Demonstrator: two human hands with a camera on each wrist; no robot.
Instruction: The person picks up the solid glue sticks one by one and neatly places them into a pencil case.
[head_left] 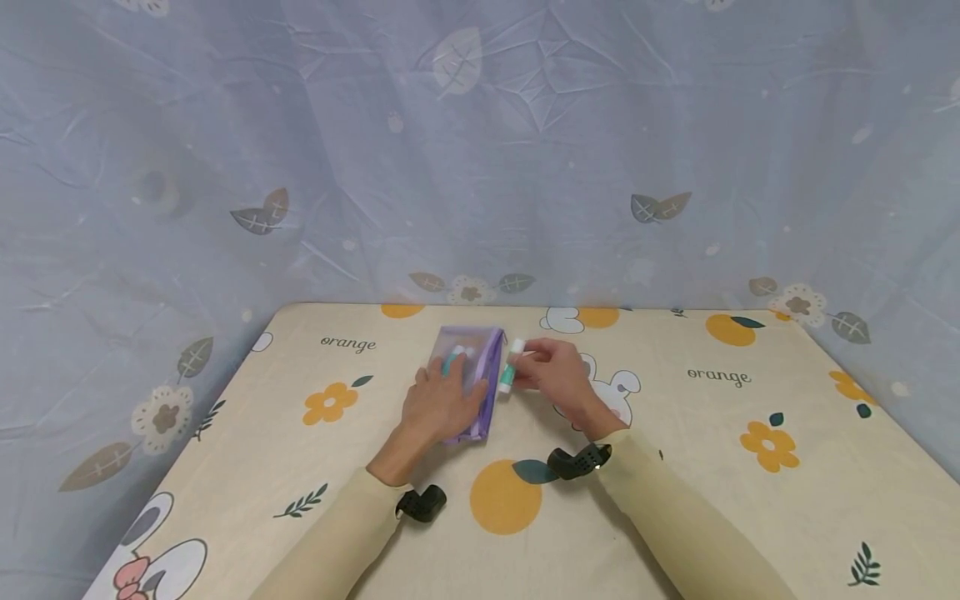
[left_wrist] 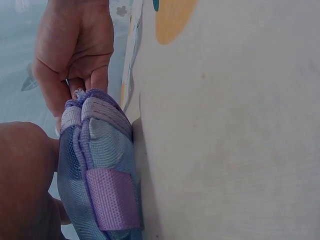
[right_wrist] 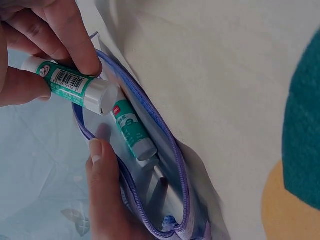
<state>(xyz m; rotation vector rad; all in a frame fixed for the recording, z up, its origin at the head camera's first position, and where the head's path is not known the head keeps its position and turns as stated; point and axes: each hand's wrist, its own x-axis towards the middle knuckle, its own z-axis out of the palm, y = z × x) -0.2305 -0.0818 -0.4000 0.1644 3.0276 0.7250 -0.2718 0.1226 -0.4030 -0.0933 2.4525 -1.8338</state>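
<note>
A see-through mesh pencil pouch with purple zip edging lies on the cloth, its zip undone. My left hand rests on it and grips its edge, the thumb at the rim of the opening. Between thumb and fingers, my right hand pinches a green-and-white glue stick just over the pouch mouth. Inside the pouch lies a second green glue stick. In the left wrist view, the pouch's end with a lilac tab faces the camera.
A cream cloth printed with oranges, flowers and rabbits covers the table. Behind it hangs a pale blue-grey curtain with leaf prints, which also runs along the left side. Black bands sit on both wrists.
</note>
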